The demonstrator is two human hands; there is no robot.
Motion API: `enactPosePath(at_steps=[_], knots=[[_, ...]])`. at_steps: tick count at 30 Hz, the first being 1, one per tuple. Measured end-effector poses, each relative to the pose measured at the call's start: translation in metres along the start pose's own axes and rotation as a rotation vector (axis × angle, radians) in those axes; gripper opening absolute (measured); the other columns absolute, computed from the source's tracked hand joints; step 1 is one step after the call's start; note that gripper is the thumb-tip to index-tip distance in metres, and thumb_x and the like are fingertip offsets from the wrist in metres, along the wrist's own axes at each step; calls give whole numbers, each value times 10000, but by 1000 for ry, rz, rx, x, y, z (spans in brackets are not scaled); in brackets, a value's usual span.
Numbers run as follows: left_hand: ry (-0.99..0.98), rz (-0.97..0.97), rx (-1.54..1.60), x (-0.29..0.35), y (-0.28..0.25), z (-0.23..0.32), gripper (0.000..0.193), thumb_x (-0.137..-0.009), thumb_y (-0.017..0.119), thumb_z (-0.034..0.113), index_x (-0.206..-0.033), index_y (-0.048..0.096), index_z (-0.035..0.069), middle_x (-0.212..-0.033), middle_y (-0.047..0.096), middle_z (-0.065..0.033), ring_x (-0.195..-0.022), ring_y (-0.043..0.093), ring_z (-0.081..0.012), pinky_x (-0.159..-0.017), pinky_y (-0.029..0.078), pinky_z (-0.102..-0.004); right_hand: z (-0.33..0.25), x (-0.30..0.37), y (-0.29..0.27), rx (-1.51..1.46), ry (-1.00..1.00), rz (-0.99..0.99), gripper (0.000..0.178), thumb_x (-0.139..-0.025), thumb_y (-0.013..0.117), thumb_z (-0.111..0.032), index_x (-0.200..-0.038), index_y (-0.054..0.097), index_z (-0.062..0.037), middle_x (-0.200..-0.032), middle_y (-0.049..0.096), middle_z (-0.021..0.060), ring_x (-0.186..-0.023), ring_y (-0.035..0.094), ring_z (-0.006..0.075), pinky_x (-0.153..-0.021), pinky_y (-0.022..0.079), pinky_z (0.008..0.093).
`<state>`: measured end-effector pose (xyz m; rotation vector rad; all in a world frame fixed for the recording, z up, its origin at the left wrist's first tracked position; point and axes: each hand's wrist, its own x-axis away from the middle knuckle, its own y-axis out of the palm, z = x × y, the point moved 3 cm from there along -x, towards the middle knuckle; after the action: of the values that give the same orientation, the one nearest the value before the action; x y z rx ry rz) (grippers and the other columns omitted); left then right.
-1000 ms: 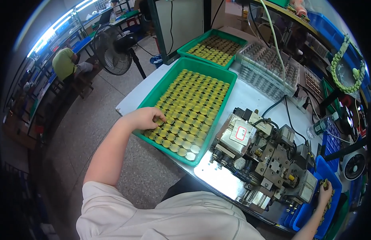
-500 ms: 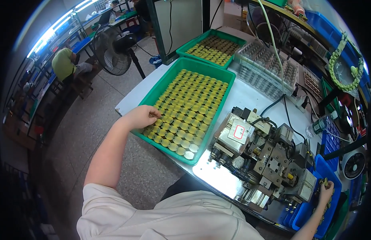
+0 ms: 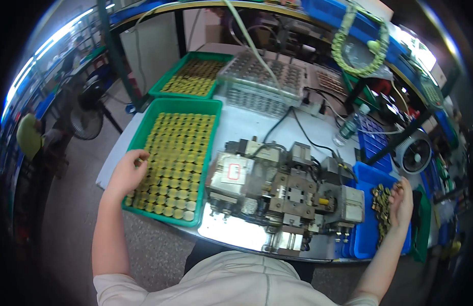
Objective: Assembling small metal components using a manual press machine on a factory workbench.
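My left hand point(image 3: 129, 172) is at the left rim of a green tray point(image 3: 214, 140), its thumb and fingers curled together. Whatever its fingertips hold, if anything, is too small to make out. Rows of round, yellow-brass pieces point(image 3: 173, 160) fill the tray. Above the right side of a blue bin point(image 3: 365, 245), my right hand point(image 3: 401, 206) has its fingertips pinched on what looks like a small brass part point(image 3: 398, 186). Loose brass parts point(image 3: 382, 209) lie heaped in that bin. Between the two hands stands a metal machine point(image 3: 292, 196) with blocks, cables and a yellow knob.
Behind the near tray sits a second green tray point(image 3: 216, 92) of similar pieces. Clear plastic trays point(image 3: 262, 84) are stacked beside it. A plastic bottle point(image 3: 348, 127) and a small fan point(image 3: 416, 153) stand right of the machine. A shelf point(image 3: 190, 6) spans the back.
My view has swung to the right. My left hand has lifted from the pieces to the tray's left rim. My right hand has risen from within the blue bin.
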<state>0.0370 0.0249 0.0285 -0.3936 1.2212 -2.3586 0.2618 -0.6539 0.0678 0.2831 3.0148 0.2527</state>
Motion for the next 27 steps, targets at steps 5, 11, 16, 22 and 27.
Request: enactPosePath(at_steps=[5,11,16,22,27], knots=[[147,297,539,-21,31,71,253,-918,556,48,-1153,639,6,-1020,660,-81,-866,607,-155,-807,493,-253,0,40,90,-14,70,-163,387,-993,561,-150,-1354,511,-21,-950,614,68,-732,553,80,-516,403,151],[154,499,1152,-59,76,92,250,-951,523,34,-1187,598,3,-1090,630,-79,-895,582,-136,-843,474,-242,23,76,158,-148,390,-547,398,-986,539,-131,-1359,520,9,-1005,618,91,-786,554,129,-564,412,191],[292,605,1006,-73,96,67,262,-958,516,37,-1210,576,3,-1121,618,-82,-913,579,-128,-843,474,-241,35,95,187,128,326,-628,327,-972,570,-127,-1273,572,2,-1016,616,97,-817,558,119,-619,418,187],[214,594,882,-74,101,64,262,-952,519,35,-1206,580,5,-1104,618,-82,-916,578,-124,-837,472,-237,51,102,202,978,-380,-810,240,-889,669,-139,-1094,654,-16,-1024,656,100,-982,585,236,-853,487,321],[273,584,873,-73,102,67,264,-944,529,31,-1201,585,6,-1089,613,-79,-888,572,-116,-804,468,-229,64,98,205,1022,-445,-830,257,-868,685,-119,-1107,659,-30,-1112,644,94,-1060,548,273,-946,442,363]])
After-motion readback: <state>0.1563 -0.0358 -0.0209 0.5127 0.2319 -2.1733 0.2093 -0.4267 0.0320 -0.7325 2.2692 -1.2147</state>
